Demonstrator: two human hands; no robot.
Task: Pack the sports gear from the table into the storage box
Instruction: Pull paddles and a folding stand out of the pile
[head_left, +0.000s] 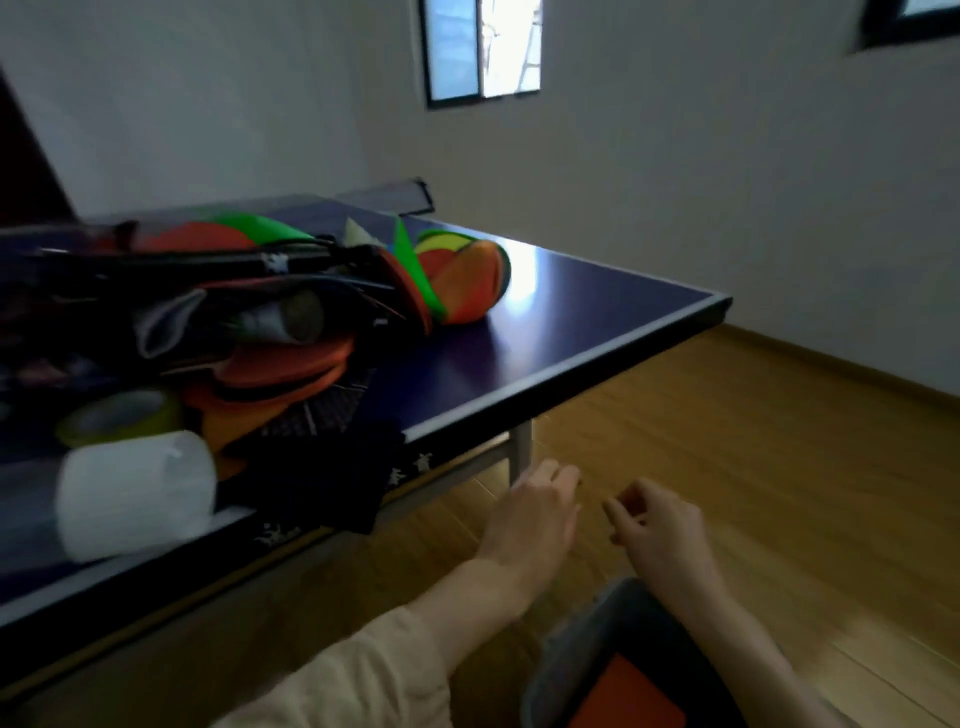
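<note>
A pile of sports gear (249, 312) lies on the dark blue table-tennis table (571, 322): orange and green flat discs (462, 280), dark racket bags, a yellow tape roll (119, 415) and a white cylinder (135, 493) near the front edge. My left hand (535, 514) and my right hand (660, 530) hang below the table's edge over the floor, fingers loosely curled, holding nothing. At the bottom, between my arms, shows a grey container (587, 660) with something orange inside; the view is blurred.
A table leg (519, 447) stands just beyond my left hand. Wooden floor (779, 467) stretches to the right up to a white wall. A folded net frame (410, 192) sits at the table's far end.
</note>
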